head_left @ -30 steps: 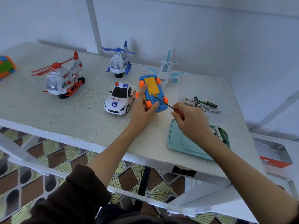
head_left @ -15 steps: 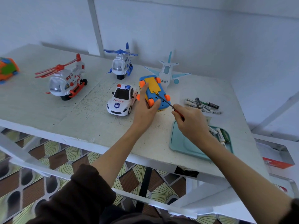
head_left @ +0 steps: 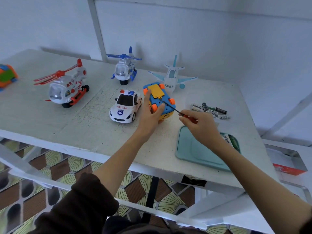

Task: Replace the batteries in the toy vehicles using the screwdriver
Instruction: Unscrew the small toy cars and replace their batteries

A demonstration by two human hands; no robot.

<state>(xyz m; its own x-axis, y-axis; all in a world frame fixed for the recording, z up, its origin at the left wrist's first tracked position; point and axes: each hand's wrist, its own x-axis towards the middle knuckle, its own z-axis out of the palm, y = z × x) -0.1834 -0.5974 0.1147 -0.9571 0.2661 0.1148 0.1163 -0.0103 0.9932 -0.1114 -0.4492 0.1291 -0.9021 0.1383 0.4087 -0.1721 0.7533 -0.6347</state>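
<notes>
an overturned blue toy car [head_left: 158, 100] lies wheels-up on the white table [head_left: 84, 125], between the police car [head_left: 125, 106] and the loose batteries [head_left: 211, 110]. the left hand [head_left: 150, 114] grips its near side, fingers curled against the body. the right hand [head_left: 200, 125] pinches a red-handled screwdriver [head_left: 175, 110], its tip at the yellow battery cover [head_left: 157, 91]. a teal tray [head_left: 197, 149] sits under the right wrist.

One head-worn camera looks forward and down from above, near the left hand [head_left: 150, 114] and right hand [head_left: 200, 125], both roughly centred in view.
</notes>
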